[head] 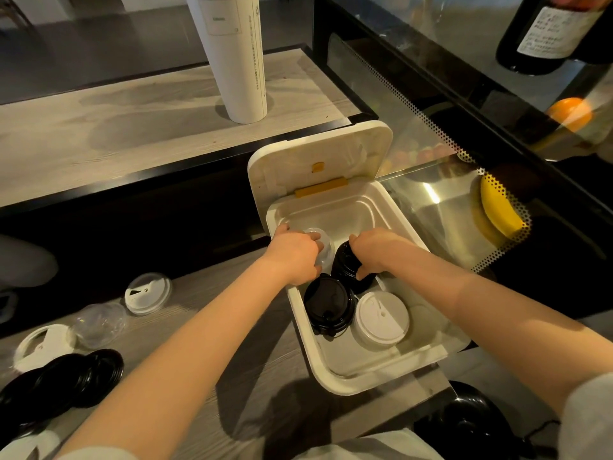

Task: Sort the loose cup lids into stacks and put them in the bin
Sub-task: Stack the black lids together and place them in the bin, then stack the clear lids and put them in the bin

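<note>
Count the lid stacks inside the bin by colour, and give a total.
Black: 2, near black stack and far black stack
White: 1, white stack
Clear: 1, clear stack
Total: 4

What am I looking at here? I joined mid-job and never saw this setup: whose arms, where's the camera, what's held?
No machine: one camera worn on a person's head looks down at their bare arms. The left hand grips clear lids, the right hand a stack of black lids, both inside the open white bin. Another black stack and a white stack stand there too. More loose lids lie on the counter to the left.
</note>
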Tool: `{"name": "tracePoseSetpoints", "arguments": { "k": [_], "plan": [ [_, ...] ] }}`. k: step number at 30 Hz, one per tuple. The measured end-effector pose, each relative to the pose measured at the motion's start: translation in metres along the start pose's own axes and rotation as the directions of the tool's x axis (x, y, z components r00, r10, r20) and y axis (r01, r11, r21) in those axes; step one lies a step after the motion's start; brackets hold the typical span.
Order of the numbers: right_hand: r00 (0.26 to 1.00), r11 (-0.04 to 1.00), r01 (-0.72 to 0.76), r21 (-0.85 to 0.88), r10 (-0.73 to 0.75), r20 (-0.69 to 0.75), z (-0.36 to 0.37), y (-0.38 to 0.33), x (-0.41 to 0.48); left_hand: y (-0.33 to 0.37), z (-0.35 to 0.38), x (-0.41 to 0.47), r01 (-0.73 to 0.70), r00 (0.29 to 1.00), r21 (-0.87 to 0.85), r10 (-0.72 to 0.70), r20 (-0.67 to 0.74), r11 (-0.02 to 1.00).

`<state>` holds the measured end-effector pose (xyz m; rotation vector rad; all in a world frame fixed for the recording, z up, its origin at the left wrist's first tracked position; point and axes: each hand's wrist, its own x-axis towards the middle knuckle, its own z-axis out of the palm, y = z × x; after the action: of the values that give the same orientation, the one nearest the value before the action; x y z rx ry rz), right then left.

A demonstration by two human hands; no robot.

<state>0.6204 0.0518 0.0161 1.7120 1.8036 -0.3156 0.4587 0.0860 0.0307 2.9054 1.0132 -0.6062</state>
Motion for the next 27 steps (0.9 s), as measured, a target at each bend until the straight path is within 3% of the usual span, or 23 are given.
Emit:
{"name": "tracePoseSetpoints", "arguments": {
  "k": [10,14,20,27],
  "plan": [
    [0.998,0.997,-0.053,0.047,0.055,-0.040,-0.006,0.000,-0.009,0.002,-0.008,-0.003,0.020,1.000,-0.020,-0.019,0.024,1.000],
    [0.979,0.987,-0.015,0.161,0.048,-0.199,-0.014,0.000,-0.025,-0.002,-0.015,-0.018,0.042,0.995,-0.080,-0.048,-0.086,0.996],
    [0.882,0.983,0.065,0.174,0.025,-0.470,-0.047,-0.024,-0.062,-0.033,-0.026,-0.072,0.159,0.929,-0.171,-0.206,-0.306,0.972],
    [0.755,0.949,0.235,0.209,-0.043,-0.654,-0.080,-0.103,-0.096,-0.078,-0.010,-0.167,0.259,0.866,-0.320,-0.366,-0.341,0.911]
  ]
}}
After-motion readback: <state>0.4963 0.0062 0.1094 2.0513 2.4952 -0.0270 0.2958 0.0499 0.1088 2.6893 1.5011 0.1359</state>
